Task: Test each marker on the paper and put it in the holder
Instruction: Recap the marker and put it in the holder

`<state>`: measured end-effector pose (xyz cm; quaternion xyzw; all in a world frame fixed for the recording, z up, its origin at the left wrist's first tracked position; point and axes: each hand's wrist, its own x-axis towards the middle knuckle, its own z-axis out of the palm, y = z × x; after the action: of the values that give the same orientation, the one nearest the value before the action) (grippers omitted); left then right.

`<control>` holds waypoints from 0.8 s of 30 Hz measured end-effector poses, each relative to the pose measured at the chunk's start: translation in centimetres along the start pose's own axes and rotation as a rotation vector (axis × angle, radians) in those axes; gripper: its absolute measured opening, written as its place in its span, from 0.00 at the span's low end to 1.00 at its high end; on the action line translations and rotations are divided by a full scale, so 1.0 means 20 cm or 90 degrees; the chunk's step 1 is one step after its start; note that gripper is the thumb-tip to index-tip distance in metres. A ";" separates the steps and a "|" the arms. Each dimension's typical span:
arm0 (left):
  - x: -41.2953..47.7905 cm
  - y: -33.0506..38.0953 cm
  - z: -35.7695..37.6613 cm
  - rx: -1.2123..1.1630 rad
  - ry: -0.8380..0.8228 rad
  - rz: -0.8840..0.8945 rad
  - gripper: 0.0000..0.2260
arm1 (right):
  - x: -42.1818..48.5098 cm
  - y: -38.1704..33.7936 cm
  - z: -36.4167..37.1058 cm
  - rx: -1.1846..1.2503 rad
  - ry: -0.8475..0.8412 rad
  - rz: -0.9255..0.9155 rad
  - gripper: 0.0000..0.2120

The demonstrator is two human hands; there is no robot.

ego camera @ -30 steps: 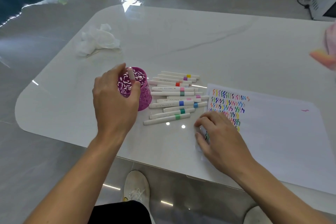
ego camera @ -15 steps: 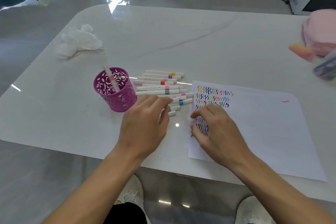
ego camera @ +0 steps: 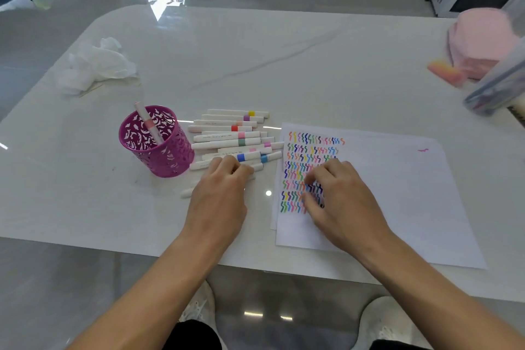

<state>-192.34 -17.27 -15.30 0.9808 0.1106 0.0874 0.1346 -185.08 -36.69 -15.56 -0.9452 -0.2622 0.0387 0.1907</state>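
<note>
A purple cut-out holder [ego camera: 159, 148] stands left of centre with one pink-banded marker [ego camera: 147, 123] leaning inside. Several white markers [ego camera: 227, 136] with coloured bands lie in a row between the holder and the paper [ego camera: 397, 193]. The paper carries rows of coloured squiggles [ego camera: 309, 150]. My left hand [ego camera: 220, 196] lies over the nearest markers, fingers curled onto one white marker [ego camera: 186, 193] whose end sticks out to the left. My right hand [ego camera: 341, 202] rests on the paper's left part, bent fingertips pressing on the squiggles. A small dark spot shows beside its thumb.
Crumpled white tissue [ego camera: 96, 65] lies at the far left of the white table [ego camera: 284, 65]. A pink soft object [ego camera: 483, 40], an orange-pink block [ego camera: 446, 72] and a clear pouch of pens [ego camera: 497, 91] sit at the far right. The table's front edge runs just below my wrists.
My left hand left the holder, where the pink-banded marker now stands, and moved right onto the nearest markers. My right hand stayed on the paper.
</note>
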 end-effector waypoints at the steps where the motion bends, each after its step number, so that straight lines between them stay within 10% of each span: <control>1: 0.00 0.00 0.00 -0.007 0.000 -0.005 0.16 | 0.00 0.00 0.01 -0.001 -0.002 -0.003 0.12; 15: 0.03 0.07 -0.01 -0.104 -0.018 0.020 0.11 | -0.03 -0.02 0.01 0.064 0.033 -0.038 0.09; 24: 0.04 0.26 -0.10 -0.295 0.141 0.234 0.09 | -0.05 -0.04 -0.05 0.212 0.041 -0.061 0.21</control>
<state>-190.94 -21.37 -11.80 0.9121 -0.0771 0.2392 0.3239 -186.19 -36.89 -14.24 -0.8878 -0.2908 0.0421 0.3542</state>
